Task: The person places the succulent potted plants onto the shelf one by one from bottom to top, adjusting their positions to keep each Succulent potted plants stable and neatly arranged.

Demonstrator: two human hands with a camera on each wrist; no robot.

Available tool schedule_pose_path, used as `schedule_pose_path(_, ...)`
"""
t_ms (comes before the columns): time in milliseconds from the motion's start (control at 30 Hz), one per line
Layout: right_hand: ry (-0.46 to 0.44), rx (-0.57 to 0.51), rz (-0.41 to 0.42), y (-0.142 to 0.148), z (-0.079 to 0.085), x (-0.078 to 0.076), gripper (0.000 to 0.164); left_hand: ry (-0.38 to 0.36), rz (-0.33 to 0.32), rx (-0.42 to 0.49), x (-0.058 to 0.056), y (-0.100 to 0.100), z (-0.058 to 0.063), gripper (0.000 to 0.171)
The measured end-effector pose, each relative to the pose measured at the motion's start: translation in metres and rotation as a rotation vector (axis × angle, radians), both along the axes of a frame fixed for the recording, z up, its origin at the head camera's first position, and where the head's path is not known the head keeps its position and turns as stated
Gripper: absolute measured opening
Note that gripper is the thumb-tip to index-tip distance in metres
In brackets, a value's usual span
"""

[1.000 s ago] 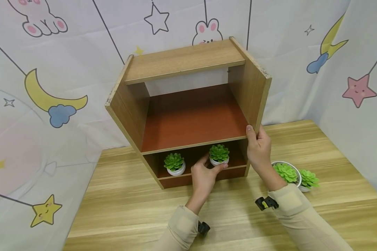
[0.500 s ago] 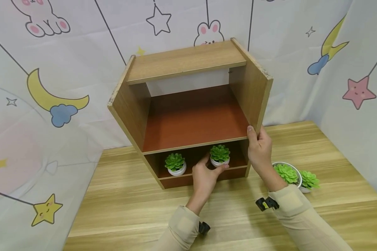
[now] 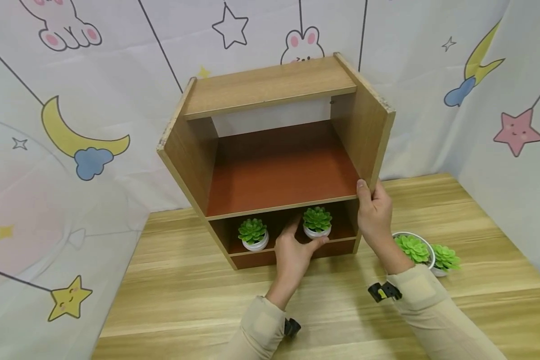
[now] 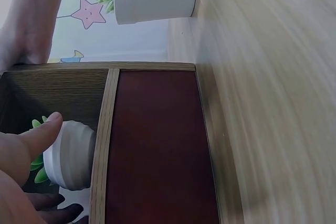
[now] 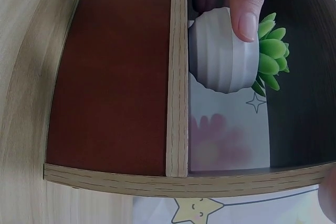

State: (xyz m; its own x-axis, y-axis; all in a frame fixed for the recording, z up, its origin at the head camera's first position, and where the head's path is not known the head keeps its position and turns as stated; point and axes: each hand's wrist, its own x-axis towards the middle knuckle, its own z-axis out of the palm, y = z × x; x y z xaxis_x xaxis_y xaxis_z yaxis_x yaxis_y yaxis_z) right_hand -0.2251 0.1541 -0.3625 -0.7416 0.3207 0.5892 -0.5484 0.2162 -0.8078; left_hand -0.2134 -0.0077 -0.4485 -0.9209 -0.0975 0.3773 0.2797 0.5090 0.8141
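Observation:
In the head view a wooden shelf unit (image 3: 283, 167) with reddish-brown boards stands on the table. My left hand (image 3: 292, 252) reaches into its lower compartment, around a small white pot with a green artificial succulent (image 3: 317, 220). The left wrist view shows my thumb (image 4: 46, 134) at the pot's edge and the other fingers extended, slightly apart from it. A similar potted succulent (image 3: 253, 233) sits to the left in the same compartment. My right hand (image 3: 375, 212) grips the front edge of the unit's right side panel (image 3: 368, 127), thumb on the inner face.
Right of the unit, partly behind my right forearm, stand a larger white pot with a succulent (image 3: 412, 249) and another succulent (image 3: 445, 257) beside it. The wood-grain table (image 3: 175, 300) meets a cartoon-printed curtain (image 3: 414, 75) at the back and sides.
My left hand's fingers have straightened and drawn slightly away from the pot, which stays in the compartment. My right hand keeps its grip; the whole view has shifted a little.

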Motion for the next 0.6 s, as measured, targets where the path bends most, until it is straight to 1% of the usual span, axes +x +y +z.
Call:
schedule_pose_path(100,-0.004,0.002,-0.002,0.000,0.000,0.000,0.024,0.001,0.002,-0.008,0.001,-0.001,0.000,0.081)
schedule_pose_path(600,0.000,0.002,-0.001,0.000,-0.001,0.000,0.027,-0.013,-0.064,-0.037,0.010,-0.010,0.000,0.087)
